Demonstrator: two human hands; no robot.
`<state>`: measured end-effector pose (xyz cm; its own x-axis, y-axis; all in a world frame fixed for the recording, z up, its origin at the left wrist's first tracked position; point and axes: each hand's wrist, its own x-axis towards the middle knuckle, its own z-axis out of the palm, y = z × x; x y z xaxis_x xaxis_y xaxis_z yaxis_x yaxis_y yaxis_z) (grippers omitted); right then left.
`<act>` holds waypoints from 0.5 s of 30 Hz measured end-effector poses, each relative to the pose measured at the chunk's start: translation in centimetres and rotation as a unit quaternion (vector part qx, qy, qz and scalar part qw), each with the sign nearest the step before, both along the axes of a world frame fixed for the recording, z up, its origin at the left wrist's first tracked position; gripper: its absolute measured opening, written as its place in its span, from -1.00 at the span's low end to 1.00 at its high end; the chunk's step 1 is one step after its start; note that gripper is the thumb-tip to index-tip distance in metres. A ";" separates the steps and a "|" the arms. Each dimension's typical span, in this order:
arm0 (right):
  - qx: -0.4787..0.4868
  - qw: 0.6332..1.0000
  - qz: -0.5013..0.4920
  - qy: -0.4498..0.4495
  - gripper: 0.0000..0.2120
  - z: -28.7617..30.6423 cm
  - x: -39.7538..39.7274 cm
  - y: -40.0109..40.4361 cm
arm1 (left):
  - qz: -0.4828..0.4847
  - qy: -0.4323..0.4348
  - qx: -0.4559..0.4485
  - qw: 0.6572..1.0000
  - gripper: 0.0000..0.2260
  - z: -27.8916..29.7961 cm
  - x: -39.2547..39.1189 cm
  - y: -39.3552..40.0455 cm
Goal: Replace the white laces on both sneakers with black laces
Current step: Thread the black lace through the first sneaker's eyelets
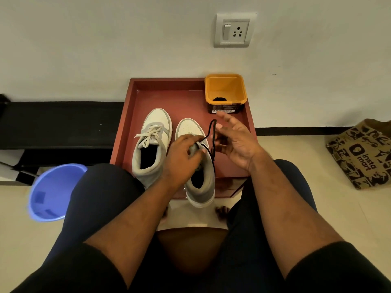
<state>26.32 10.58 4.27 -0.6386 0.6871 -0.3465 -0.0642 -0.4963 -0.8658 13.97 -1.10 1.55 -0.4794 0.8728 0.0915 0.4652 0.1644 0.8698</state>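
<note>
Two grey and white sneakers stand on a red tray [169, 89]. The left sneaker [151, 144] still carries white laces [150, 134]. The right sneaker [195, 161] has no white lace. My left hand [183, 157] rests on its tongue, pinching a black lace [212, 136] at the eyelets. The lace loops up and over the fingers of my right hand [237, 142], which is held palm-in beside the shoe with fingers spread. Another black lace [220, 99] lies in the yellow tub [225, 89] at the tray's back right corner.
A blue bucket [53, 191] stands on the floor at my left knee. A printed paper bag [364, 153] sits on the floor at the right. The wall with a socket [234, 30] is just behind the tray. A black bench runs along the left.
</note>
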 end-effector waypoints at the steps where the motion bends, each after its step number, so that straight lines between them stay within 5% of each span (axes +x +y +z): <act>1: -0.016 0.999 0.012 0.038 -0.53 0.2 0.0 -0.2 | -0.013 -0.041 -0.003 0.999 -0.77 0.4 0.5 0.1; 7: -0.004 0.997 0.009 0.082 -0.68 0.9 -0.3 -1.1 | -0.006 -0.290 -0.006 0.957 -0.87 2.3 2.1 -0.7; 11: 0.128 0.992 0.001 -0.021 -0.84 0.5 -0.6 -1.5 | -0.004 -0.391 -0.056 0.918 -0.72 2.6 2.9 -1.9; 15: 0.232 0.961 -0.051 -0.141 -0.91 0.1 -1.0 -2.1 | -0.040 -0.383 -0.053 0.921 -0.72 3.0 4.0 -2.7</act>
